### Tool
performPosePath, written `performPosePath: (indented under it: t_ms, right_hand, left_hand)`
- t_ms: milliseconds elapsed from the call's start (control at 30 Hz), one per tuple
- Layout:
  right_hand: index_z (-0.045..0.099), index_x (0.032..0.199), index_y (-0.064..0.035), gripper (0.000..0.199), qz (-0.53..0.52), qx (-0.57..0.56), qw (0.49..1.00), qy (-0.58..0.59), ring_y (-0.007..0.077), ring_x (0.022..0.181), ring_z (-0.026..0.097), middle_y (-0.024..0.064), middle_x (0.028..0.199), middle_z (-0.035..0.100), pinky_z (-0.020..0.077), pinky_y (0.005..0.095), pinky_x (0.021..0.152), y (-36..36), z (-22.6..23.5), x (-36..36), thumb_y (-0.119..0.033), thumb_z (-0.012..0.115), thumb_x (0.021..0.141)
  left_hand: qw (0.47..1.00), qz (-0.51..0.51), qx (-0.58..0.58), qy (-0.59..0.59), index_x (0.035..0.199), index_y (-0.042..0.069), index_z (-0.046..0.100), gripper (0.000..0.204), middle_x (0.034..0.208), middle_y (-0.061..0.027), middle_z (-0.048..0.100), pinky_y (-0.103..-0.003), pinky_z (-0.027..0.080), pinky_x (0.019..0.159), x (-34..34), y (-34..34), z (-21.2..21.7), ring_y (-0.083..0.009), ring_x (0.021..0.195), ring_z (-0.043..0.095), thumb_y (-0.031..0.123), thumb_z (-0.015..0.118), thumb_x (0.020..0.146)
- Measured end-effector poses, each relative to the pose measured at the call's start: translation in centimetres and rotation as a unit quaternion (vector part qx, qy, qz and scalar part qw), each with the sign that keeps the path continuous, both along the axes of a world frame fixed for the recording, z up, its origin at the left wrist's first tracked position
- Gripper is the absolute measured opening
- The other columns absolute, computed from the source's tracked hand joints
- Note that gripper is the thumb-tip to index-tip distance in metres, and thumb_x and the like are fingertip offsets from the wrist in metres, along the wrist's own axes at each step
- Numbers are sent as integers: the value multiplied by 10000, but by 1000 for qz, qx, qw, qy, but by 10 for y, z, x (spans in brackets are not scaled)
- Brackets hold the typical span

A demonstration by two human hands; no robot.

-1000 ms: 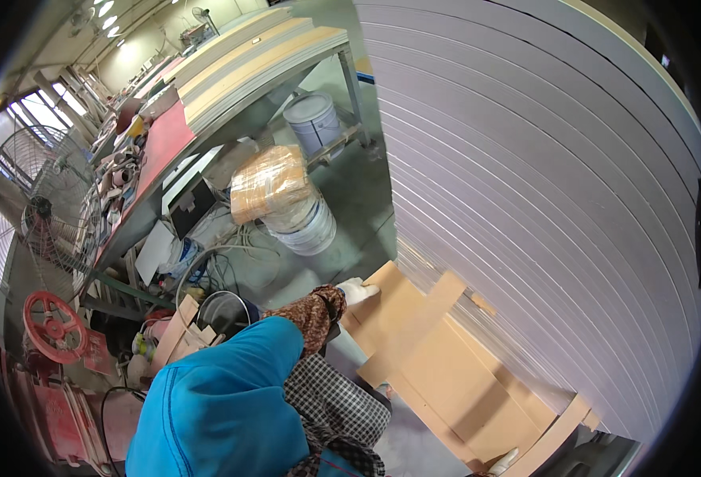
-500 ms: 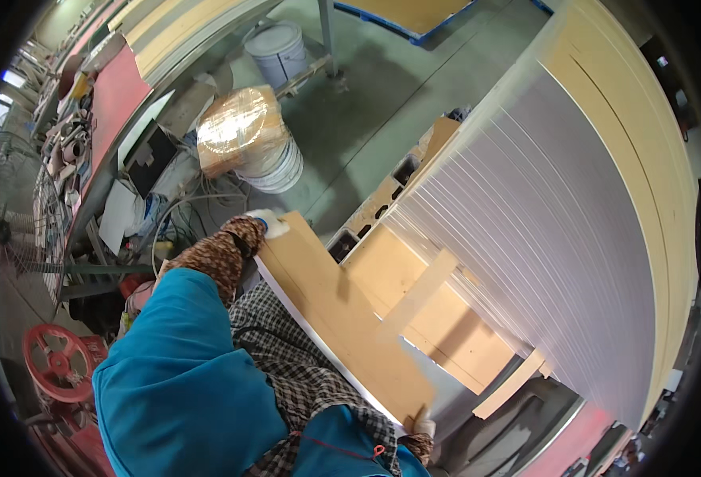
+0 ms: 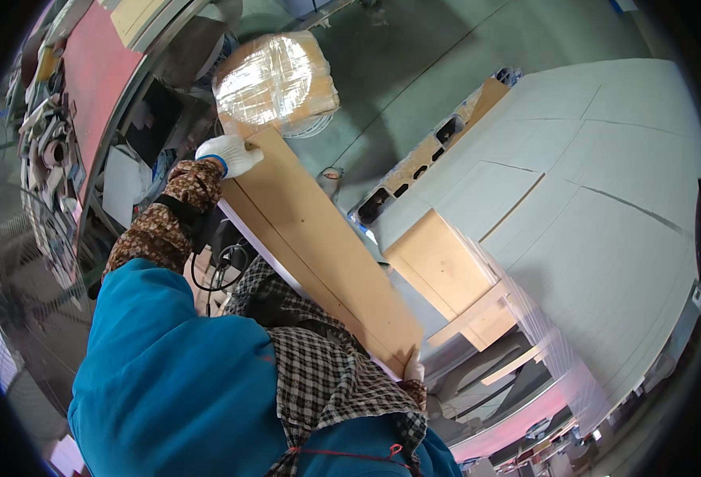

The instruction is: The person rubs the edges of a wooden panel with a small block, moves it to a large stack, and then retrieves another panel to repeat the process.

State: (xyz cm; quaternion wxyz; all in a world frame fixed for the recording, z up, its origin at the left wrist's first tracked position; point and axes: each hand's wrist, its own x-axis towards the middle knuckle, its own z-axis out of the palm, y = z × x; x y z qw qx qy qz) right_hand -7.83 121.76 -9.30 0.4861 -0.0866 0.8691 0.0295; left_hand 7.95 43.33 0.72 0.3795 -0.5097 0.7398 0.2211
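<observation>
A long, light-brown wooden board [image 3: 311, 230] with a pale edge lies across the front of my body, slanting from far left to near right. My left hand [image 3: 233, 155], in a white knitted glove with a blue cuff edge, is closed around its far-left end. At the near-right end my right hand [image 3: 415, 367], also gloved in white, grips the board's corner; part of that hand is hidden. Patterned brown sleeve covers show at both wrists. Right of the held board, more light-brown boards [image 3: 444, 270] lie stacked, with a narrow strip [image 3: 470, 312] across them.
A large stack with grey-green panels [image 3: 597, 175] on top fills the right side. A film-wrapped carton [image 3: 275, 79] sits on a white bucket ahead. At left are a cluttered red-topped bench [image 3: 100, 71] and a fan [image 3: 9, 262]. A hollow-ended pallet [image 3: 426, 155] borders the stack.
My view has turned, so the stack's top now shows at right. The board, held at both ends, sits higher in view and closer to the wrapped carton.
</observation>
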Motion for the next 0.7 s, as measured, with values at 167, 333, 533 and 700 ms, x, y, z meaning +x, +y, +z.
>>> performPosePath:
  t_ms: [167, 333, 533, 700]
  right_hand:
    - [247, 1607, -272, 527, 82, -33, 995, 38, 459, 737, 709, 310, 856, 699, 552, 553, 590, -44, -30, 20, -224, 389, 1101]
    - [227, 1618, -225, 564, 81, -138, 983, 93, 448, 692, 703, 286, 758, 686, 549, 537, 555, -92, -85, 28, -165, 415, 1090]
    - [654, 1218, 132, 816, -27, -119, 990, 71, 484, 1017, 704, 347, 945, 720, 561, 508, 862, -209, -114, 28, -621, 389, 1051]
    - [699, 1153, 129, 969, -298, -196, 934, 16, 439, 1160, 670, 340, 1106, 712, 520, 449, 989, -295, -83, 5, -752, 324, 999]
  left_hand:
    - [998, -10, -56, 21, 1154, -47, 713, 765, 1138, -272, 720, -484, 528, 965, 6, -47, 53, -416, 1105, 692, 647, 495, 915]
    - [990, -6, -138, 31, 1101, -41, 719, 718, 1091, -279, 723, -482, 536, 929, 19, -72, 106, -427, 1066, 696, 629, 553, 905]
    - [964, 6, -250, 89, 1027, -42, 748, 682, 976, -291, 728, -491, 543, 894, 58, -85, 179, -423, 996, 714, 598, 545, 907]
    - [942, 55, -304, 134, 968, -71, 727, 652, 905, -315, 702, -500, 530, 845, 81, -96, 218, -455, 938, 702, 561, 573, 931]
